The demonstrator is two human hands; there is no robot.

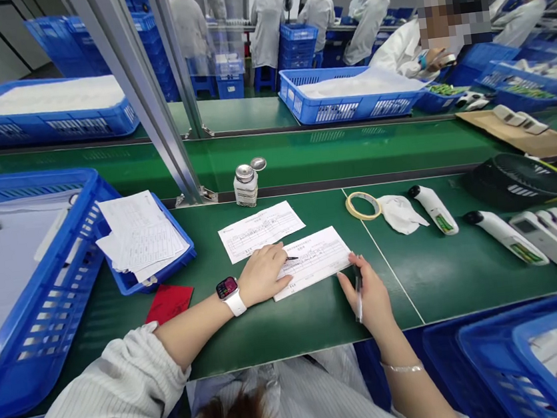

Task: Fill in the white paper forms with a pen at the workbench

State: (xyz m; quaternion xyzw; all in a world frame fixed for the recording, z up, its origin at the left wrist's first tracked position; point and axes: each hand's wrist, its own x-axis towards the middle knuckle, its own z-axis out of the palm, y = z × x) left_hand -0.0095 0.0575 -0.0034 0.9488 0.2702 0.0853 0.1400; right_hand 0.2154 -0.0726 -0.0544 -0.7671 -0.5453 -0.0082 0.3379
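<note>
My left hand, with a watch on its wrist, lies curled over the left part of a printed form. A thin dark pen-like thing sticks out from its fingers; most of it is hidden. My right hand holds a clear-barrelled pen against its palm, while its fingertips touch the form's right edge. Just behind lies a second form with handwriting on it. Beyond that stands a small white bottle with its metal lid flipped up.
To the left are a blue tray of papers, a red booklet and a large blue crate. On the right lie a tape roll, crumpled white tissue and several white handheld devices. Co-workers sit across the bench.
</note>
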